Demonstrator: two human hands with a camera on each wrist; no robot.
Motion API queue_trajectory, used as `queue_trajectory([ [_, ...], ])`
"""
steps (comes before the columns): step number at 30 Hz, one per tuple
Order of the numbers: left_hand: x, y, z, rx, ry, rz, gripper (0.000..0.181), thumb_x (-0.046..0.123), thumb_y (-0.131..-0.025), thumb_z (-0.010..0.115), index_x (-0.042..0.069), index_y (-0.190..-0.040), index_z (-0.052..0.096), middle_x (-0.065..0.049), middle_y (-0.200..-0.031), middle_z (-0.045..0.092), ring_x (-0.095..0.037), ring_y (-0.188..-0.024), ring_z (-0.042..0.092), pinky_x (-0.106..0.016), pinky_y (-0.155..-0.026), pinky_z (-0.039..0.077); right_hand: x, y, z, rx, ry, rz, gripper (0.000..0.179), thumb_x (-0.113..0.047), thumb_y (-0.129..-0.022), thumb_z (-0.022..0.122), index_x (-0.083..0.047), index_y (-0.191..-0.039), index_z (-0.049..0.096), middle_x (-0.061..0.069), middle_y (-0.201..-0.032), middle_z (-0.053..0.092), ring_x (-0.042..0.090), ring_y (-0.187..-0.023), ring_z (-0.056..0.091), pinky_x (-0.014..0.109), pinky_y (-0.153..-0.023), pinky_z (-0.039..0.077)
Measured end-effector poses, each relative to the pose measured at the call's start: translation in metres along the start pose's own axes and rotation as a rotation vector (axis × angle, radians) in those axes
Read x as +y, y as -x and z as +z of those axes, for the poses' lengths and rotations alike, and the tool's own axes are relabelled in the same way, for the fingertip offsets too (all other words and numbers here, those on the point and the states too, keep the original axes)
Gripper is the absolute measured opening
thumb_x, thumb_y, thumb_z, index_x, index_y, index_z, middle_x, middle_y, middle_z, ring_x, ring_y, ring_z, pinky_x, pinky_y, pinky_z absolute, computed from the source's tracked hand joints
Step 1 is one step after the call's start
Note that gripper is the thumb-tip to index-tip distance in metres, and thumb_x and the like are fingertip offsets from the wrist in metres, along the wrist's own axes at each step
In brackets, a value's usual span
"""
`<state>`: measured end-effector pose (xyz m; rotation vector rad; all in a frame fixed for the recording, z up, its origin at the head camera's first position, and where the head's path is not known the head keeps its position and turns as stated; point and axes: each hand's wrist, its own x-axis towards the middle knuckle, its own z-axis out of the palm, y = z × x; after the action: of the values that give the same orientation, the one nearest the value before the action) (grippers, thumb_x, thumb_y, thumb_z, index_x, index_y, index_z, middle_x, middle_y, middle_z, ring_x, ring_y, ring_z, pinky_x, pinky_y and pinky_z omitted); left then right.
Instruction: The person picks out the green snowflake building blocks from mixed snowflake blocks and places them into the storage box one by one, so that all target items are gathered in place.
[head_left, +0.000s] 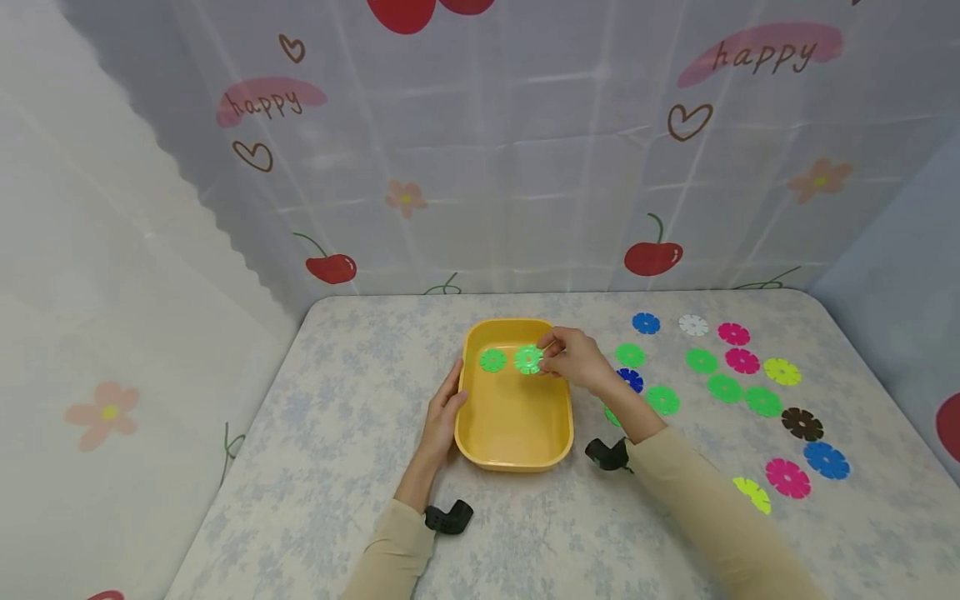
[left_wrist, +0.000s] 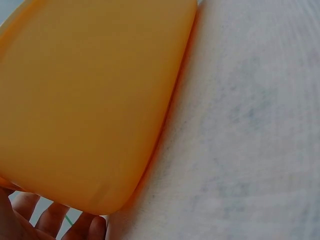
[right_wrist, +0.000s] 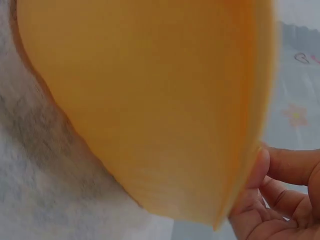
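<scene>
A yellow plastic tray (head_left: 514, 425) sits on the table, its outer wall filling much of both wrist views. My left hand (head_left: 441, 417) holds its left side, thumb at the rim and fingers along the outer wall; some of those fingers (left_wrist: 52, 217) show in the left wrist view. At the tray's far right, my right hand (head_left: 576, 358) pinches the edge of a green notched plastic disc (head_left: 528, 359) over the inside. Another green notched disc (head_left: 492, 360) lies in the tray to its left. In the right wrist view, the tray wall hides the pinched disc.
Several loose notched discs lie right of the tray, among them a blue disc (head_left: 646, 323), a white disc (head_left: 693, 325), a brown disc (head_left: 802, 423) and a pink disc (head_left: 788, 477). My right forearm partly covers some. A patterned curtain (head_left: 495, 242) hangs behind the table.
</scene>
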<state>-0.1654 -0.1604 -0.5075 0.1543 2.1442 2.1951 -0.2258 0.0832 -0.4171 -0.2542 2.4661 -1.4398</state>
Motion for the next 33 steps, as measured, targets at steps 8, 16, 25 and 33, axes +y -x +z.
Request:
queue_trajectory([
  [8, 0.0, -0.001, -0.001, -0.013, 0.006, 0.012, 0.052, 0.014, -0.106, 0.037, 0.02, -0.157, 0.025, 0.001, -0.164, 0.018, -0.018, -0.152, 0.012, -0.042, -0.123, 0.016, -0.003, -0.016, 0.026, -0.07, 0.024, -0.068, 0.023, 0.004, -0.089, 0.065, 0.007, -0.111, 0.061, 0.017, -0.088, 0.06, 0.036, -0.082, 0.069, 0.042, -0.074, 0.06],
  [16, 0.0, -0.001, 0.0, -0.009, 0.023, -0.004, 0.052, 0.014, -0.106, 0.037, 0.02, -0.157, 0.025, 0.0, -0.164, 0.017, -0.019, -0.152, 0.013, -0.043, -0.123, 0.017, 0.006, -0.028, 0.046, -0.101, 0.075, -0.033, 0.019, 0.003, -0.088, 0.066, 0.004, -0.106, 0.063, 0.013, -0.082, 0.059, 0.03, -0.072, 0.065, 0.033, -0.066, 0.057],
  [25, 0.0, -0.003, 0.001, -0.012, 0.027, -0.005, 0.053, 0.013, -0.107, 0.036, 0.017, -0.157, 0.022, -0.002, -0.165, 0.014, -0.021, -0.152, 0.011, -0.044, -0.122, 0.015, 0.013, -0.032, 0.059, -0.081, 0.075, 0.054, 0.017, 0.001, -0.086, 0.069, -0.001, -0.102, 0.064, 0.01, -0.081, 0.06, 0.017, -0.065, 0.06, 0.025, -0.059, 0.052],
  [33, -0.002, -0.003, -0.001, 0.009, 0.017, 0.002, 0.053, 0.012, -0.106, 0.037, 0.019, -0.156, 0.026, 0.0, -0.163, 0.02, -0.018, -0.151, 0.016, -0.042, -0.122, 0.019, 0.012, -0.033, 0.063, -0.089, 0.083, 0.074, 0.018, -0.001, -0.087, 0.069, 0.0, -0.104, 0.065, 0.01, -0.081, 0.062, 0.02, -0.066, 0.066, 0.028, -0.061, 0.057],
])
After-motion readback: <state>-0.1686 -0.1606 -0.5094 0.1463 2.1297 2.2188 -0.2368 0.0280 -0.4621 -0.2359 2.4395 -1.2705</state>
